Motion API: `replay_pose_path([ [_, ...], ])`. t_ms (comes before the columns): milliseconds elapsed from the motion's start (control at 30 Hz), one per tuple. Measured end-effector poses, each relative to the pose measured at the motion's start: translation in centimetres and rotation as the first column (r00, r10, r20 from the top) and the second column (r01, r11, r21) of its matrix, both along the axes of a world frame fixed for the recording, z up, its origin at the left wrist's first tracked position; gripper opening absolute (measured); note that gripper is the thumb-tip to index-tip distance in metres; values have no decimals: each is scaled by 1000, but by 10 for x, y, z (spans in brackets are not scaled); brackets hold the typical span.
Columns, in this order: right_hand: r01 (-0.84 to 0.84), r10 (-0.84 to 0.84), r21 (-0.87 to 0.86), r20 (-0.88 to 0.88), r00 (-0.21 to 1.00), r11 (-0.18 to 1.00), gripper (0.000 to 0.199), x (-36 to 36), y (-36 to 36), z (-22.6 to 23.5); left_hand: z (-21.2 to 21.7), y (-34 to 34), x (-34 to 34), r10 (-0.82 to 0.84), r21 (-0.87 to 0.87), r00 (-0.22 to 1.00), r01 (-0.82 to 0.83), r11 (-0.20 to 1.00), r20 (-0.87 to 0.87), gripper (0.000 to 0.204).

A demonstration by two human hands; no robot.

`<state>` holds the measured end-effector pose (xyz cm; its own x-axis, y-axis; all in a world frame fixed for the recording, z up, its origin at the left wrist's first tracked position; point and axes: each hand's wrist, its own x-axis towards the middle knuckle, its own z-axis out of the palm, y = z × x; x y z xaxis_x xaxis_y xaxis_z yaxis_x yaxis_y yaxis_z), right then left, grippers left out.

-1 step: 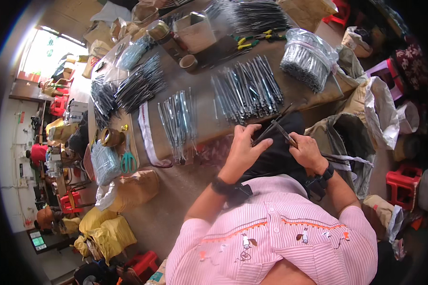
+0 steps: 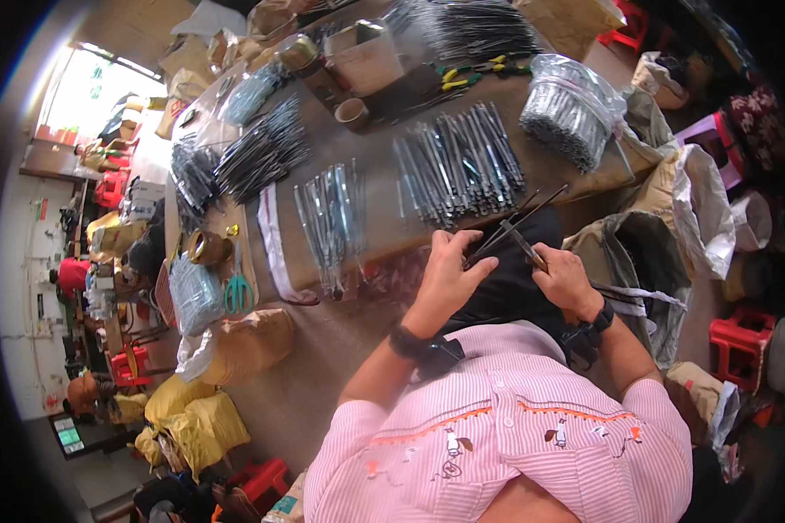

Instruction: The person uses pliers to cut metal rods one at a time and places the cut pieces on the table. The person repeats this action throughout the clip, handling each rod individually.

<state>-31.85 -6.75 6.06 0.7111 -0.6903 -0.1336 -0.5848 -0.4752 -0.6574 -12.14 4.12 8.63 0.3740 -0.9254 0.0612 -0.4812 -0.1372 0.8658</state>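
My left hand (image 2: pixel 452 272) pinches thin dark metal rods (image 2: pixel 545 202) between thumb and fingers, above my dark-clad lap. Two rod ends reach away from me toward the table edge. In my right hand (image 2: pixel 567 279) is a slim grey metal hand tool (image 2: pixel 522 242) with a brownish handle; its tip meets the rods near my left fingers. Its exact kind cannot be made out. Just beyond my hands, a spread row of metal rods (image 2: pixel 462 166) lies on the table (image 2: pixel 371 213), with a smaller row of rods (image 2: pixel 330 222) to its left.
Farther back stand a bagged rod bundle (image 2: pixel 571 109), yellow-handled pliers (image 2: pixel 458 80), a roll of tape (image 2: pixel 351 113) and a dark rod pile (image 2: pixel 475 35). Teal scissors (image 2: pixel 237 289) hang at left. An open sack (image 2: pixel 645 253) and red stool (image 2: pixel 741 344) are at right.
One rod now angles out farther to the right, apart from the other rod's end. The view has shifted slightly; both hands keep nearly the same place.
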Motion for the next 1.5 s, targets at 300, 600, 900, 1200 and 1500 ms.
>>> replay_pose_path([
  [300, -50, 29, 132, 161, 987, 990, 22, 24, 2, -3, -29, 32, 73, 417, -54, 873, -418, 907, 252, 17],
  [600, 16, -128, 354, 296, 947, 935, 24, 14, 0, -18, -70, 55, 155, 531, 0, 622, -649, 761, 575, 23],
  [900, -55, -232, 616, 377, 897, 786, 26, 16, 0, -11, -66, -11, 102, 393, 200, 803, -518, 832, 447, 30],
  [1200, 107, -605, 849, 275, 747, 518, 19, -24, -36, -40, -85, -25, 135, 358, 389, 881, -226, 893, -310, 15],
  [1500, -117, -863, 890, 456, 218, 441, 22, -66, -127, -62, -50, 21, 121, 276, 227, 300, -190, 955, -913, 12],
])
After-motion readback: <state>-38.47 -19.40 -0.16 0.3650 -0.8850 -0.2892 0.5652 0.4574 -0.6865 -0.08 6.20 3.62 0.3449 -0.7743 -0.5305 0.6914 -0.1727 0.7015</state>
